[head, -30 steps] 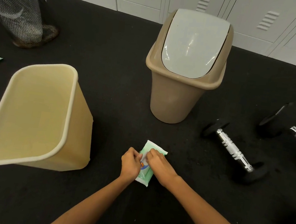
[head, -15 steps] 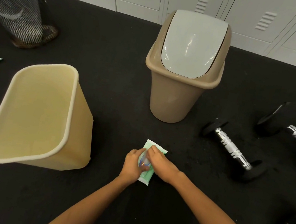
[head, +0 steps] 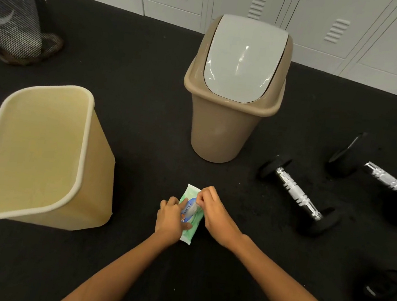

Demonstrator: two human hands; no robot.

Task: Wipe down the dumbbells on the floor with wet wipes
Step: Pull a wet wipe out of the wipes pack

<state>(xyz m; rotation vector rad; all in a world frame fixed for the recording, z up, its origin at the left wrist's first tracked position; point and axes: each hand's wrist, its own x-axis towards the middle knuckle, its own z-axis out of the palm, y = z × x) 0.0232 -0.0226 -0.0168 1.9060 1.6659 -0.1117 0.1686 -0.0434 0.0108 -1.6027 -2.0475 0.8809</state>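
A green pack of wet wipes (head: 190, 194) lies on the black floor in front of me. My left hand (head: 170, 220) presses down on the pack's near end and holds it. My right hand (head: 214, 213) pinches the pack's white and blue flap label (head: 190, 210), which is partly lifted. To the right a dumbbell (head: 297, 196) with black ends and a chrome handle rests on the floor. A second, larger dumbbell (head: 390, 182) lies farther right, cut off by the frame edge.
An open yellow bin (head: 83, 155) stands at the left. A tan bin with a grey swing lid (head: 231, 119) stands behind the pack. A mesh basket (head: 11, 12) is at the far left, white lockers (head: 335, 22) along the back, a dark object (head: 384, 286) at the lower right.
My right hand has shifted from on top of the pack to its right side and peeled the flap label up. My left hand stays on the pack.
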